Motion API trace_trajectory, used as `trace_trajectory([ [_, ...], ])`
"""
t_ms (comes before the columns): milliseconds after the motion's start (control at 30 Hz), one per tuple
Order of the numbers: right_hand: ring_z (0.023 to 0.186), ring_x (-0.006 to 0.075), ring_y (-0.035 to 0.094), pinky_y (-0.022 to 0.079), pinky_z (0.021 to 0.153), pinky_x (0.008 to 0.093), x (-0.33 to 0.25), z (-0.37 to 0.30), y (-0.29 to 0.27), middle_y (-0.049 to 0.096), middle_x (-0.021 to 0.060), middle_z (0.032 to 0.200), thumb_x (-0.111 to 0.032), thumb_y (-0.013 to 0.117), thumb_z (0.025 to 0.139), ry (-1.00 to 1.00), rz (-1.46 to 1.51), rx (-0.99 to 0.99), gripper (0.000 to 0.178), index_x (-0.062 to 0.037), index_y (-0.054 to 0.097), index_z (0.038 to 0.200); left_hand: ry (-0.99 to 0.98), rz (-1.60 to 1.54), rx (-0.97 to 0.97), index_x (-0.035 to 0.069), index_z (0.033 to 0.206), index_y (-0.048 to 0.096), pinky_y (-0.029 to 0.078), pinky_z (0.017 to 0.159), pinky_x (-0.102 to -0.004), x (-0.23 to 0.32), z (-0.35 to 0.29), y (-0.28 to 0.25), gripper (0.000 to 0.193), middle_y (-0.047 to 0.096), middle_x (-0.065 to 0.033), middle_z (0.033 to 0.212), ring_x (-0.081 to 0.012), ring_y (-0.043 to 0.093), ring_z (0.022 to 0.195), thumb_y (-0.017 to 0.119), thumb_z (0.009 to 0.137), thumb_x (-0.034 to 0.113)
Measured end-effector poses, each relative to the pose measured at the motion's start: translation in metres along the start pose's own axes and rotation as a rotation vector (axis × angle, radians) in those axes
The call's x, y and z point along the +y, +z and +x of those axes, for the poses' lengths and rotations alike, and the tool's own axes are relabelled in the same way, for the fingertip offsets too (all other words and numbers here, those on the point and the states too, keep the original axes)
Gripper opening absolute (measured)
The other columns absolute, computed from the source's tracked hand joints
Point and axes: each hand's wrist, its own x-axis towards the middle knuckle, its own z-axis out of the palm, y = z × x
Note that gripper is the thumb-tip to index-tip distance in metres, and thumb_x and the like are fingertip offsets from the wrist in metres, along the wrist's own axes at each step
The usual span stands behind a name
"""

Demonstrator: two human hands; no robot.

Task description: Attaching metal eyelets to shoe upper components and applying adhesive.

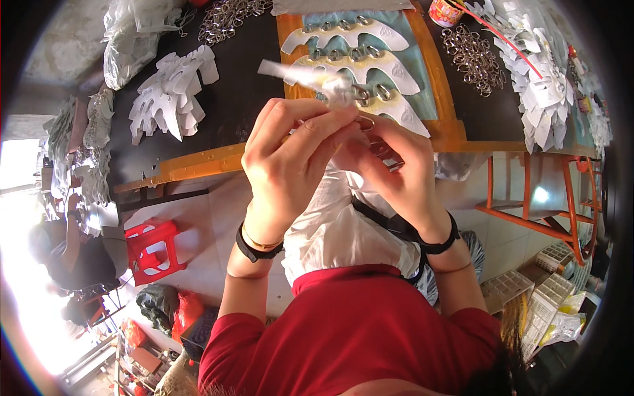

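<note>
My left hand [281, 142] is closed, with thumb and fingers pinched on a white cut strip [290, 71] that is blurred at its far end. Close against it, my right hand [403, 165] pinches a metal ring [366, 123]; the two hands meet above the table's front edge. Whether the ring is through the strip I cannot tell. Just beyond, three curved white pieces lie in rows on a teal board; the farthest piece [380, 36] and the middle piece [373, 66] carry several metal rings along their upper edges. The nearest piece [403, 115] is partly hidden by my hands.
Loose metal rings are heaped at the right [472, 59] and far left [231, 18]. White cut pieces are stacked at the left [175, 92] and right [548, 99]. A tin [446, 12] stands far right. Below are a red stool [155, 251] and an orange metal frame [528, 211].
</note>
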Motion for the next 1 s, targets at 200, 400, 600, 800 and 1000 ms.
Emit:
trace_trajectory([
  [200,0.067,0.0175,0.060,0.047,0.056,0.0255,0.000,0.002,-0.008,0.061,0.0102,0.078,-0.003,0.055,0.080,-0.022,-0.042,-0.067,0.019,0.0025,0.057,0.099,0.049,-0.037,0.051,0.005,0.075,0.066,0.048,0.055,-0.0238,0.005,-0.004,-0.002,0.018,0.061,-0.0047,0.073,-0.0142,0.058,0.065,0.073,0.060,-0.001],
  [400,0.060,0.0216,0.058,0.044,0.051,0.0279,-0.001,0.004,-0.004,0.059,0.0103,0.072,0.000,0.059,0.076,-0.186,-0.238,0.017,0.019,-0.0002,0.060,0.095,0.106,-0.067,0.062,0.004,0.075,0.065,0.049,0.057,-0.0255,-0.001,-0.002,-0.003,0.018,0.061,-0.0053,0.074,-0.0162,0.059,0.067,0.071,0.060,-0.003],
  [600,0.055,0.0200,0.056,0.043,0.048,0.0285,0.003,0.002,-0.004,0.058,0.0084,0.070,0.000,0.061,0.075,-0.237,-0.327,0.051,0.020,-0.0022,0.062,0.094,0.036,-0.005,-0.075,0.004,0.075,0.062,0.048,0.059,-0.0270,0.002,0.000,-0.003,0.014,0.060,-0.0047,0.075,-0.0174,0.059,0.069,0.069,0.063,-0.001],
  [800,0.058,0.0219,0.058,0.045,0.051,0.0271,0.002,0.000,-0.002,0.060,0.0102,0.073,0.000,0.060,0.075,-0.116,-0.204,0.100,0.016,0.0002,0.061,0.091,0.044,0.025,0.021,0.002,0.078,0.059,0.047,0.058,-0.0281,-0.001,-0.007,0.005,0.010,0.059,-0.0068,0.076,-0.0202,0.058,0.068,0.066,0.070,0.001],
  [1000,0.064,0.0208,0.059,0.046,0.055,0.0280,0.008,0.004,-0.008,0.061,0.0106,0.075,0.001,0.058,0.076,-0.106,-0.206,-0.009,0.015,0.0011,0.059,0.091,-0.034,0.009,-0.011,0.009,0.077,0.060,0.038,0.067,-0.0295,-0.009,-0.009,0.005,0.010,0.056,-0.0032,0.084,-0.0203,0.050,0.078,0.066,0.069,0.008],
])
